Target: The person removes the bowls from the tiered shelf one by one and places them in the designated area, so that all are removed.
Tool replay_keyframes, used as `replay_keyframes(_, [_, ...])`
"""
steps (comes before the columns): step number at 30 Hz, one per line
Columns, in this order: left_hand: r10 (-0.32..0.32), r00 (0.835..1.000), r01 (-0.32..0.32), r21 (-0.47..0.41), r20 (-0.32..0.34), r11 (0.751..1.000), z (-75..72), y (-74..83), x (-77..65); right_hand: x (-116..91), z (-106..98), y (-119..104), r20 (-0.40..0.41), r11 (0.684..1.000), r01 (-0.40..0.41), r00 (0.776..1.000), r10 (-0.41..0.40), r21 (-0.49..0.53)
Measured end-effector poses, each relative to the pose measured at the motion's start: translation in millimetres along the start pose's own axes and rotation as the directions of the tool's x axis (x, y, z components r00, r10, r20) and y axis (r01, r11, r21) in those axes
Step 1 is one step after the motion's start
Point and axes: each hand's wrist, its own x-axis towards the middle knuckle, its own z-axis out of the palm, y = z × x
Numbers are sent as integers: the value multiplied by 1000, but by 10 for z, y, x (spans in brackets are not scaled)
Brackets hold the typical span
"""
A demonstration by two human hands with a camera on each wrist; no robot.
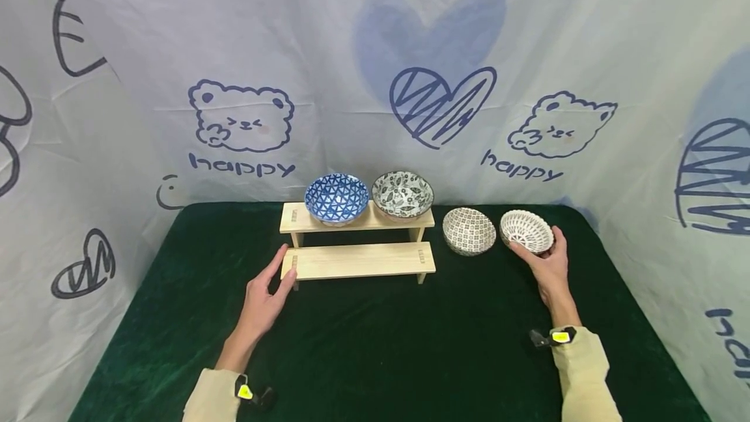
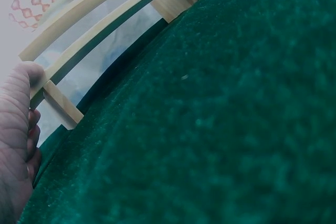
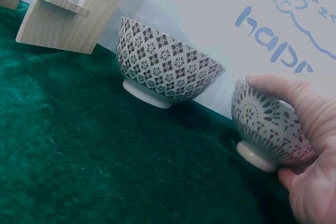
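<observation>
My left hand (image 1: 262, 303) grips the left end of a two-step light wooden stand (image 1: 359, 260), thumb at the front edge of the lower board. In the left wrist view the thumb lies on the board (image 2: 71, 59) and the other fingers curl below it. At the far right, my right hand (image 1: 551, 272) holds a small white bowl with a dark petal pattern (image 1: 526, 229) by its side. The right wrist view shows this bowl (image 3: 265, 124) between thumb and fingers, its foot at the cloth. Left of it stands a brown-and-white checked bowl (image 1: 469, 231).
On the upper step sit a blue triangle-patterned bowl (image 1: 336, 198) and a grey leaf-patterned bowl (image 1: 402, 194), side by side. Dark green cloth (image 1: 375, 350) covers the table. A white printed curtain (image 1: 340, 109) hangs close behind the stand and at both sides.
</observation>
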Motion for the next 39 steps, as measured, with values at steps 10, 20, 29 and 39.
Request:
replay_keyframes(10, [-1,1000,1,-8,2,1000,-2,14,2,-77,-60,-173,-63,965,42,996,-60,-260])
replay_keyframes(20, [-7,1000,7,3,4,1000,-5,32,13,-162,11,-400,-68,946,130,985,-157,-298])
replay_keyframes(29, [-23,1000,23,6,14,1000,-3,23,-10,-310,216,-558,41,936,249,968,-247,-248])
replay_keyframes(39, [-28,1000,28,2,12,1000,3,14,-9,-510,531,-717,252,933,326,926,-282,-151])
